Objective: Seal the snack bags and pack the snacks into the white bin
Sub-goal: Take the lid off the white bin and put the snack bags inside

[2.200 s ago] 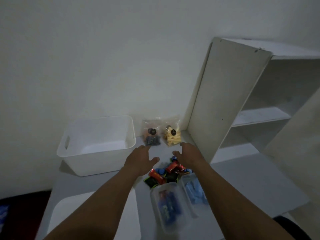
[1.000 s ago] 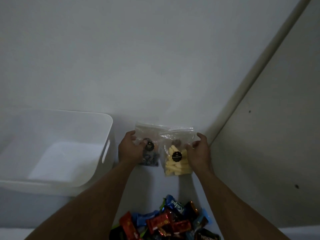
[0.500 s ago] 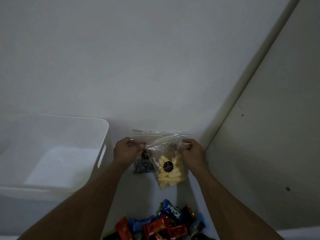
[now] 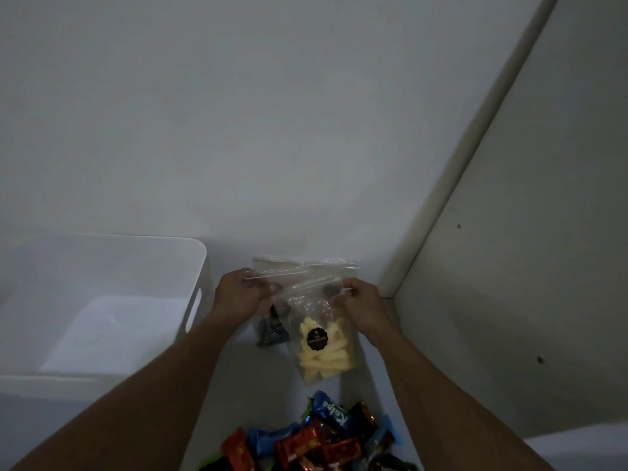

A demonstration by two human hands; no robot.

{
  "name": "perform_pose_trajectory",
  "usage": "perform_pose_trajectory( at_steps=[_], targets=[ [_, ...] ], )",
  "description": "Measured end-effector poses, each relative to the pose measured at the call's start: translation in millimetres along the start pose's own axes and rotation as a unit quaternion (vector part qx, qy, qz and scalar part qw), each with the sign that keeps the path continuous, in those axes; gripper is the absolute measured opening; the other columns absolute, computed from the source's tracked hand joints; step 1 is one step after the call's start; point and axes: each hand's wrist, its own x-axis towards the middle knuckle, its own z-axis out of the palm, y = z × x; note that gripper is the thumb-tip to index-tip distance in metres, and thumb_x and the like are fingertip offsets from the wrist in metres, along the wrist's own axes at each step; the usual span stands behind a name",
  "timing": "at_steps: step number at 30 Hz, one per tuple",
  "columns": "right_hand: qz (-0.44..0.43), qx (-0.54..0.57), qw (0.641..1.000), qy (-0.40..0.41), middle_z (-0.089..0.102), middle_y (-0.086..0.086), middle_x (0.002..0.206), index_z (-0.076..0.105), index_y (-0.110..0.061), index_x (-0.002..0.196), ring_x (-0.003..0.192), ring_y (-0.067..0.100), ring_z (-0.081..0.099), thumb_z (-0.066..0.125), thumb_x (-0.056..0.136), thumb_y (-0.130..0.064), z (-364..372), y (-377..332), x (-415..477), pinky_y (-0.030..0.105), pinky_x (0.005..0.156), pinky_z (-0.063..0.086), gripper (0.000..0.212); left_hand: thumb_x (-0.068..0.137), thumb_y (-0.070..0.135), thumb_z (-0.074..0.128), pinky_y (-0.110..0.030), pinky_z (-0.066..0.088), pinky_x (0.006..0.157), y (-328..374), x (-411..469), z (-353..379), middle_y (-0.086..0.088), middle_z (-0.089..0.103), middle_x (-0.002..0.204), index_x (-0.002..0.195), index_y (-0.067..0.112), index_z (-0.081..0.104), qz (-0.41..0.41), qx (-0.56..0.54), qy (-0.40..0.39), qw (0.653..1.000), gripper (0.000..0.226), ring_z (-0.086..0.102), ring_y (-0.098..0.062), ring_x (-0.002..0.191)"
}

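Note:
A clear zip bag of pale yellow snack sticks (image 4: 321,348) with a round black label hangs tilted above the table. My left hand (image 4: 238,295) pinches its top left corner and my right hand (image 4: 360,305) pinches its top right corner. Behind it, against the wall, stands a second clear bag of dark snacks (image 4: 272,329), partly hidden by my left hand and the yellow bag. The white bin (image 4: 190,321) stands at the left with nothing visible inside it.
A heap of small wrapped candies (image 4: 316,440) in red, blue and black lies at the bottom centre. The side panel of a white shelf unit (image 4: 509,266) rises at the right. A plain wall (image 4: 238,130) closes the back.
Both hands have pulled the yellow snack bag away from the wall and lifted it, tilted, towards me. The dark snack bag stays at the wall.

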Motion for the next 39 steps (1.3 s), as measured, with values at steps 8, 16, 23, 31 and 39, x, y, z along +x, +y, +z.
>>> perform_pose_trajectory(
  at_steps=[8,16,23,31,39],
  targets=[
    [-0.031,-0.068,0.997,0.02,0.057,0.006,0.064,0.062,-0.003,0.071,0.062,0.016,0.053,0.068,0.072,-0.021,-32,-6,-25,0.031,0.06,0.042,0.02,0.063,0.021,0.084,-0.025,0.043,0.063,21,-7,-3,0.003,0.069,0.072,0.065,0.025,0.065,0.052,0.191,0.0,0.98,0.019,0.066,-0.018,0.077],
    [-0.147,-0.185,0.971,0.03,0.068,-0.001,0.071,0.067,-0.018,0.077,0.063,0.01,0.058,0.058,0.087,-0.012,-50,-45,-63,0.026,0.061,0.047,0.014,0.082,0.029,0.074,-0.023,0.047,0.075,62,-27,-14,-0.002,0.077,0.093,0.093,0.024,0.08,0.139,0.26,-0.053,0.954,0.013,0.07,-0.02,0.091],
    [-0.203,-0.262,0.941,0.062,0.067,-0.01,0.068,0.065,-0.028,0.073,0.065,-0.001,0.062,0.062,0.09,-0.027,-58,-118,-104,0.024,0.063,0.051,0.017,0.083,0.028,0.073,-0.026,0.051,0.079,129,-50,-63,0.0,0.074,0.084,0.085,0.024,0.078,0.197,0.257,-0.046,0.945,0.006,0.069,-0.019,0.085],
    [-0.246,-0.297,0.917,0.096,0.067,-0.007,0.077,0.069,-0.032,0.102,0.064,0.008,0.063,0.059,0.094,-0.018,-35,-214,-165,0.024,0.063,0.05,0.019,0.085,0.029,0.072,-0.026,0.05,0.082,191,-74,-154,0.003,0.072,0.087,0.094,0.022,0.078,0.249,0.245,-0.04,0.936,0.013,0.067,-0.016,0.086],
    [-0.29,-0.318,0.895,0.122,0.072,-0.007,0.094,0.071,-0.022,0.098,0.09,0.011,0.067,0.056,0.094,-0.022,30,-278,-201,0.03,0.077,0.055,0.015,0.085,0.022,0.073,-0.021,0.043,0.077,207,-79,-254,0.0,0.075,0.091,0.097,0.02,0.078,0.26,0.229,-0.017,0.938,0.013,0.065,-0.014,0.087]
  ],
)
